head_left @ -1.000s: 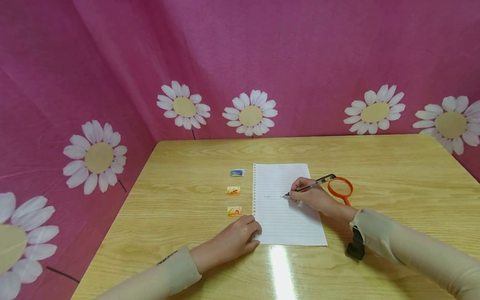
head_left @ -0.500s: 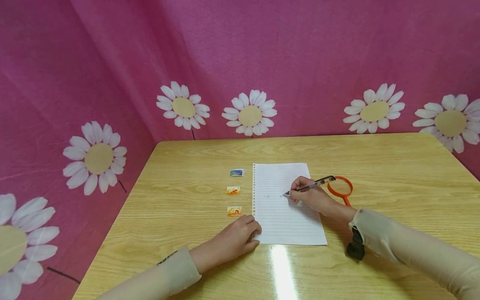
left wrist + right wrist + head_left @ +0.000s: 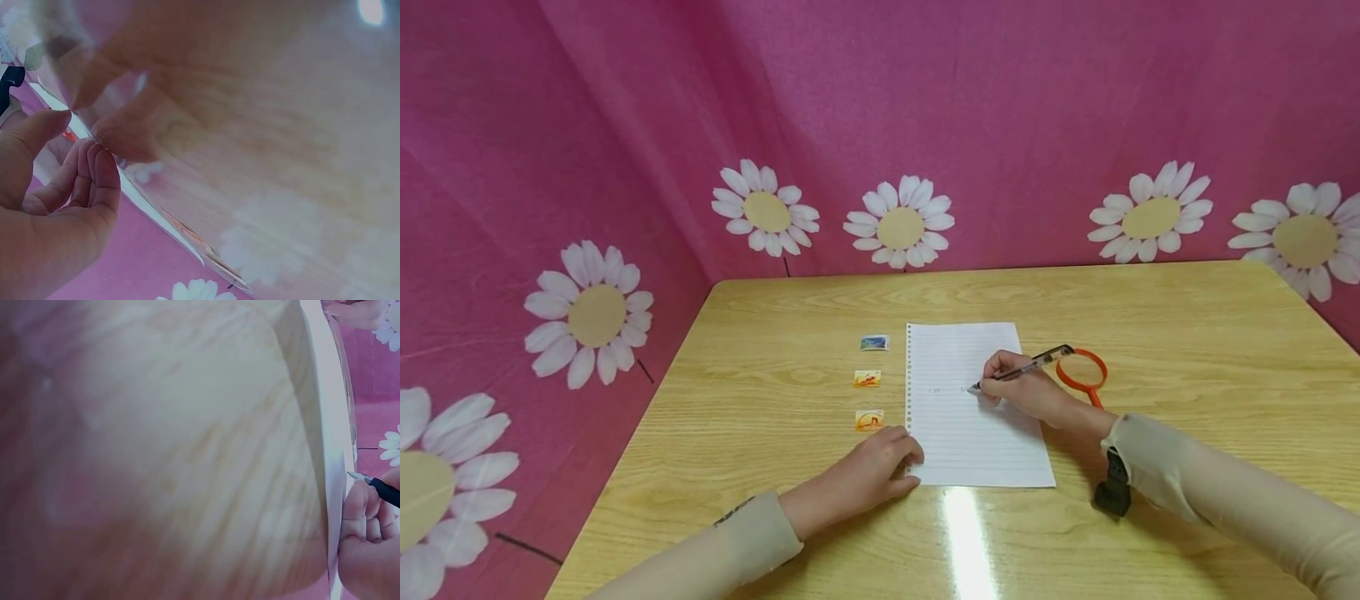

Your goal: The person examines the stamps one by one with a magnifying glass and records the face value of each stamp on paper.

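Note:
My right hand (image 3: 1022, 389) grips a pen (image 3: 1033, 363) with a clear patterned barrel and dark grip. Its silver tip (image 3: 357, 477) meets the sheet in the right wrist view. The lined, hole-punched paper (image 3: 977, 450) lies flat, with two small bits of handwriting on one line near its middle. At the lower left corner of the sheet rests my left hand (image 3: 880, 468), fingers relaxed and bent. The left wrist view shows its fingertips (image 3: 103, 153) down at the paper's edge.
Left of the paper, three small stamp-like pictures form a column: a blue one (image 3: 875, 342), a yellow-red one (image 3: 867, 379) and a yellow-orange one (image 3: 869, 420). An orange-rimmed magnifying glass (image 3: 1082, 369) lies beyond the right forearm on the wooden table (image 3: 760, 367).
The pen in my right hand shifts and tilts slightly near the second bit of writing, where the mark beside the tip has grown. My left hand stays at the sheet's corner.

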Demonstrator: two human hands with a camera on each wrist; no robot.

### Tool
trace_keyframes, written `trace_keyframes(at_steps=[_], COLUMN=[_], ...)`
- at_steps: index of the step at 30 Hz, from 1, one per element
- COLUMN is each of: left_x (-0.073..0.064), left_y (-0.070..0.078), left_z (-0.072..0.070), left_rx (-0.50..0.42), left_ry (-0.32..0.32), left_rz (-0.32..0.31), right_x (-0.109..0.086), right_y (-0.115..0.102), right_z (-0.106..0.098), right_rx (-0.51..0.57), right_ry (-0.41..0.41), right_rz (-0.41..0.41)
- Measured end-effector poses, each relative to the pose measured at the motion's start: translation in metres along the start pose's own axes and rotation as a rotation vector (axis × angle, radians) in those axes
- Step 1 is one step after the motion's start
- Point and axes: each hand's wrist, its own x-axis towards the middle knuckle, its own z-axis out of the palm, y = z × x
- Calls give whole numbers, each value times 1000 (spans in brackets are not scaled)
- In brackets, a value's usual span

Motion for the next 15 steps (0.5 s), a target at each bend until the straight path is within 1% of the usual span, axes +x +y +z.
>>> trace_keyframes(at_steps=[3, 8, 11, 15], left_x=[1, 1, 1, 1], left_y=[0, -2, -2, -2], left_z=[-1, -1, -1, 0], left_rx=[-39, -46, -51, -66], left_ry=[-10, -10, -12, -9], left_rz=[-14, -17, -25, -25], right_x=[0, 1, 1, 0], right_y=[1, 1, 0, 2], right_z=[0, -1, -2, -3], right_rx=[5, 28, 51, 88], right_ry=[-5, -1, 25, 60], right_rz=[-1, 2, 33, 99])
